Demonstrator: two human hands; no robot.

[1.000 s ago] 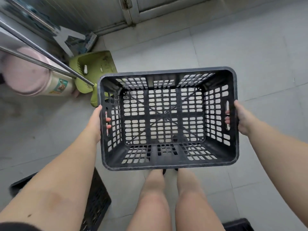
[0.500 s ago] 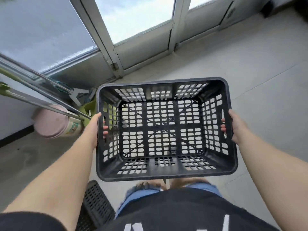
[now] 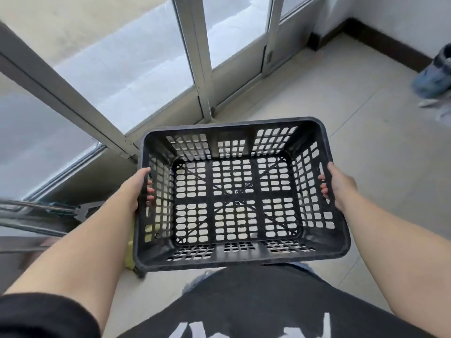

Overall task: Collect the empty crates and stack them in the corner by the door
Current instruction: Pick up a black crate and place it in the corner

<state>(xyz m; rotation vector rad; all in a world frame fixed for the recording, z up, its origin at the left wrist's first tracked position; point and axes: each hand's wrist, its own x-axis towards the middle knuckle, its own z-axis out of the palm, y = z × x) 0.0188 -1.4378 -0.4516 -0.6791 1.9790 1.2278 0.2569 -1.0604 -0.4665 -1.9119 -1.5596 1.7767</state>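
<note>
An empty black slotted plastic crate [image 3: 235, 258] hangs level in front of my waist, above the pale tiled floor. My left hand [image 3: 133, 189] grips its left side handle, fingers curled through the slot. My right hand [image 3: 339, 185] holds the right side handle the same way. Nothing lies inside the crate. Beyond it stands a glass door [image 3: 234, 45] with grey metal frames, and the room corner [image 3: 314, 41] with a dark baseboard sits to the door's right.
Metal rods [image 3: 36, 209] stick out at the left edge. A yellow-green object [image 3: 129, 259] peeks out under the crate's left side. Another person's blue-clad foot [image 3: 434, 76] is at the far right. Open tile floor [image 3: 366, 113] lies ahead to the right.
The view has lifted and turned right: the pink bucket and the other crates on the floor dropped out of sight, the door and corner came in. Both hands keep holding the crate.
</note>
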